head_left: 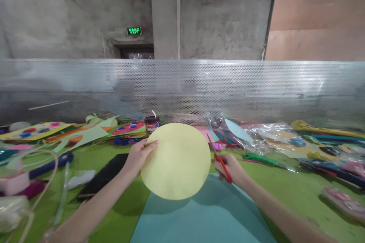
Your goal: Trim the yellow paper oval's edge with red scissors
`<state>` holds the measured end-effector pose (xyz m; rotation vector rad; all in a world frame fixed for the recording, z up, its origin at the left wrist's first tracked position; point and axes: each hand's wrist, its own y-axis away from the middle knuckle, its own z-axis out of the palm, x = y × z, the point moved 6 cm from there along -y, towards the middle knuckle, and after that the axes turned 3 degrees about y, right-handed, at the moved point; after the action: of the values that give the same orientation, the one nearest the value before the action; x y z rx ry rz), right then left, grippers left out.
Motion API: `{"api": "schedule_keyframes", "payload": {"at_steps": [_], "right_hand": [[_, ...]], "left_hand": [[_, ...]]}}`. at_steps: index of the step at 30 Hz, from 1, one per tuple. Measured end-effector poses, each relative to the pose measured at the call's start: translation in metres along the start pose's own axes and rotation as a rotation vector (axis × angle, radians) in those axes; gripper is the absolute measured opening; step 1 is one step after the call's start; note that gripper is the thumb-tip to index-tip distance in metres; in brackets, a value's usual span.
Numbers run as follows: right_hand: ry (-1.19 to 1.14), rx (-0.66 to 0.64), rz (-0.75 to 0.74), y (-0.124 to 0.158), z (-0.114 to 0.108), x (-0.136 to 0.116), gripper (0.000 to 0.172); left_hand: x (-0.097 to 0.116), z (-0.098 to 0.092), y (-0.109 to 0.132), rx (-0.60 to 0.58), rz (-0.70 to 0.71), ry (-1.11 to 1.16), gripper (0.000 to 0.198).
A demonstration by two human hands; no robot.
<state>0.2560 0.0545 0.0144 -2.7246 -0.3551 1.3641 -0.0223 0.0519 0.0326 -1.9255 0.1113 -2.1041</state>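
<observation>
Yellow paper disc [176,161], red-handled scissors [218,157]
Over blue paper [205,216] there, the left hand [139,155] pinches the disc's edge; the right hand [235,167] grips the scissors alongside.

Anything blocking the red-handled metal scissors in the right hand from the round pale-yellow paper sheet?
Nothing visible. The red-handled metal scissors stand blades-up in the right hand, beside the right edge of the round pale-yellow paper sheet; whether they touch is unclear. The left hand grips the opposite edge.
</observation>
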Motion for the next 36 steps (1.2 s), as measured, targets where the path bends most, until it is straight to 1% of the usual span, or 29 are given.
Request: {"api": "schedule_keyframes", "payload": {"at_steps": [5,12,19,26,36], "right_hand": [[-0.009,-0.015,-0.085,0.005,-0.001,-0.008,0.015],[0.003,-0.045,-0.122,0.001,0.002,-0.002,0.014],[0.064,-0.012,-0.102,0.0,0.001,-0.001,0.014],[0.028,-0.024,-0.048,0.0,0.002,0.001,0.014],[0.044,0.018,-0.019,0.0,-0.002,0.0,0.014]], "left_hand": [[0.001,0.001,0.001,-0.006,0.005,-0.042,0.032],[0.001,0.004,0.002,-0.024,-0.013,-0.036,0.036],[0.0,0.001,0.0,-0.018,0.003,-0.057,0.035],[0.0,0.002,0.0,-0.02,-0.001,-0.043,0.033],[-0.002,0.0,-0.004,-0.009,0.007,-0.027,0.032]]}}
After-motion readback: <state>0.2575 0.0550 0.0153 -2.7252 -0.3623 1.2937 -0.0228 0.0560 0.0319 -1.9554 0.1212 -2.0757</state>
